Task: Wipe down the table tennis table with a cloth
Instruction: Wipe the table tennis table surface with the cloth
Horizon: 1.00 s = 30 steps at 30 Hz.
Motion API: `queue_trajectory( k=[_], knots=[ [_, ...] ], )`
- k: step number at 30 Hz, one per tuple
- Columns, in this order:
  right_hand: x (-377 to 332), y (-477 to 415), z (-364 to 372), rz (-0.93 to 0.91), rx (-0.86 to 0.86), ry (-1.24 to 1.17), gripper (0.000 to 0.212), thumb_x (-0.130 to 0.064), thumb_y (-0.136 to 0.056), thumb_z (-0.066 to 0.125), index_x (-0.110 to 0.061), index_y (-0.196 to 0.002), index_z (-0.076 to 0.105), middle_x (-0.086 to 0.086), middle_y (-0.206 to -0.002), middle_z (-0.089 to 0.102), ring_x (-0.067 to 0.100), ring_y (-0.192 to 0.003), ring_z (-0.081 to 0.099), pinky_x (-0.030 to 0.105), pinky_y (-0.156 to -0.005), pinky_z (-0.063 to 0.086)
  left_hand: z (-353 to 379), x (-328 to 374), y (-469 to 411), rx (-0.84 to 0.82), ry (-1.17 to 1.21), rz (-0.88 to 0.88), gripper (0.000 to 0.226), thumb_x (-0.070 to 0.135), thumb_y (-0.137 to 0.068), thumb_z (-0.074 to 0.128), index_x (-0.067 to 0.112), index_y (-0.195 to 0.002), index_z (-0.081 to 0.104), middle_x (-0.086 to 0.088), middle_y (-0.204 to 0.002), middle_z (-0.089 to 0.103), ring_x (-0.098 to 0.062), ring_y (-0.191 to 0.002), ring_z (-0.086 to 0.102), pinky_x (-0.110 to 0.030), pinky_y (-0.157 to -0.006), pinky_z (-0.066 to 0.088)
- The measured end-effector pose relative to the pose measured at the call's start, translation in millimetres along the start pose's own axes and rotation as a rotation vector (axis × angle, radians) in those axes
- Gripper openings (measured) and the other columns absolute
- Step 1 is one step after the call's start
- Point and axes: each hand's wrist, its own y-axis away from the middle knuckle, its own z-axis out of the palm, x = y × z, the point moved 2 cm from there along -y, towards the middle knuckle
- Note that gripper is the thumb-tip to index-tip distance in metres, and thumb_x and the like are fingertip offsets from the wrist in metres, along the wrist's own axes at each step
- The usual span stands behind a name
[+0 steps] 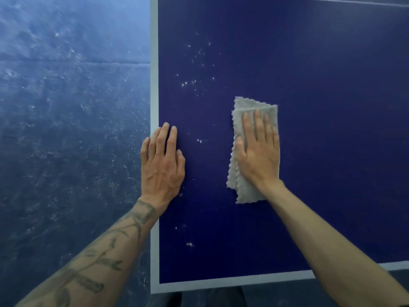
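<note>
The dark blue table tennis table [321,74] fills the right of the view, with a pale border line along its left and near edges. A folded grey cloth [245,189] lies flat on it. My right hand [257,151] presses on the cloth with straight fingers. My left hand [162,165] rests flat on the table beside its left edge, fingers straight and holding nothing. White specks of dirt [190,82] dot the surface beyond and between my hands, and more specks [189,244] lie near the front corner.
A scuffed blue floor [66,129] lies left of the table and below its near edge. A thin white line [354,2] crosses the table at the far right top.
</note>
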Motion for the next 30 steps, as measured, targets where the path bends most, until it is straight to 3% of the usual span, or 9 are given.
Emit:
queue_trajectory(
  k=[4, 8, 11, 15, 19, 21, 23, 26, 30],
  knots=[
    [-22, -71, -6, 0.101, 0.064, -0.013, 0.069, -0.044, -0.109, 0.018, -0.021, -0.172, 0.001, 0.007, -0.180, -0.005, 0.025, -0.166, -0.007, 0.050, -0.134, 0.001, 10, 1, -50, 0.013, -0.012, -0.040, 0.055, 0.025, -0.107, 0.039, 0.008, -0.159, 0.039, -0.013, -0.167, 0.035, -0.031, -0.154, 0.034, -0.052, -0.128, 0.023],
    [-71, -62, 6, -0.196, 0.035, -0.001, 0.068, -0.041, -0.109, 0.025, -0.021, -0.172, 0.008, 0.009, -0.180, 0.001, 0.027, -0.166, -0.002, 0.050, -0.134, 0.003, 21, 3, -70, 0.013, -0.019, -0.078, 0.054, 0.025, -0.107, 0.039, 0.006, -0.158, 0.039, -0.014, -0.167, 0.035, -0.033, -0.154, 0.033, -0.052, -0.128, 0.022],
    [-52, -38, 8, -0.378, 0.005, 0.034, 0.065, -0.040, -0.111, 0.031, -0.022, -0.172, 0.015, 0.006, -0.180, 0.006, 0.023, -0.166, 0.001, 0.048, -0.134, 0.008, 20, 3, -70, 0.012, 0.001, -0.084, 0.053, 0.023, -0.107, 0.042, 0.006, -0.158, 0.039, -0.014, -0.167, 0.034, -0.033, -0.155, 0.030, -0.051, -0.128, 0.021],
    [-10, -87, -7, -0.134, 0.013, 0.012, 0.067, -0.042, -0.111, 0.025, -0.023, -0.172, 0.007, 0.005, -0.180, -0.001, 0.023, -0.166, -0.004, 0.046, -0.135, -0.001, 19, 3, -72, -0.017, 0.022, -0.099, 0.054, 0.022, -0.107, 0.043, 0.006, -0.158, 0.038, -0.015, -0.167, 0.032, -0.033, -0.156, 0.028, -0.052, -0.129, 0.020],
    [-41, -157, -13, 0.040, 0.087, -0.025, 0.069, -0.044, -0.109, 0.020, -0.020, -0.172, 0.004, 0.008, -0.180, -0.001, 0.027, -0.166, -0.003, 0.049, -0.134, 0.001, 19, 3, -72, -0.012, 0.013, -0.100, 0.055, 0.023, -0.106, 0.041, 0.005, -0.158, 0.039, -0.014, -0.167, 0.033, -0.033, -0.156, 0.028, -0.051, -0.129, 0.019],
    [-69, -164, -9, -0.051, 0.064, -0.033, 0.069, -0.043, -0.110, 0.023, -0.020, -0.172, 0.004, 0.009, -0.180, -0.001, 0.028, -0.166, -0.004, 0.049, -0.134, 0.000, 19, 2, -73, -0.008, 0.004, -0.098, 0.055, 0.023, -0.106, 0.042, 0.005, -0.158, 0.039, -0.014, -0.167, 0.033, -0.033, -0.155, 0.029, -0.051, -0.129, 0.020],
    [-86, -145, -5, -0.276, 0.039, -0.005, 0.068, -0.042, -0.110, 0.027, -0.020, -0.172, 0.009, 0.009, -0.180, 0.002, 0.027, -0.166, -0.001, 0.050, -0.134, 0.003, 19, 2, -73, -0.005, 0.000, -0.097, 0.055, 0.022, -0.106, 0.043, 0.006, -0.158, 0.038, -0.015, -0.167, 0.033, -0.034, -0.155, 0.030, -0.051, -0.129, 0.020],
    [-63, -124, -2, -0.491, 0.005, 0.051, 0.067, -0.041, -0.111, 0.031, -0.022, -0.172, 0.012, 0.007, -0.180, 0.004, 0.025, -0.166, 0.001, 0.048, -0.134, 0.006, 18, 3, -74, -0.007, 0.005, -0.096, 0.056, 0.023, -0.106, 0.042, 0.005, -0.159, 0.038, -0.015, -0.167, 0.033, -0.034, -0.155, 0.030, -0.050, -0.130, 0.020],
    [-29, -178, -18, -0.197, 0.018, 0.024, 0.068, -0.045, -0.110, 0.019, -0.024, -0.172, 0.005, 0.004, -0.180, -0.001, 0.023, -0.166, -0.004, 0.048, -0.134, 0.000, 20, 2, -74, -0.006, 0.005, -0.110, 0.056, 0.022, -0.105, 0.043, 0.005, -0.158, 0.040, -0.014, -0.166, 0.035, -0.033, -0.156, 0.030, -0.051, -0.130, 0.020]
  ],
)
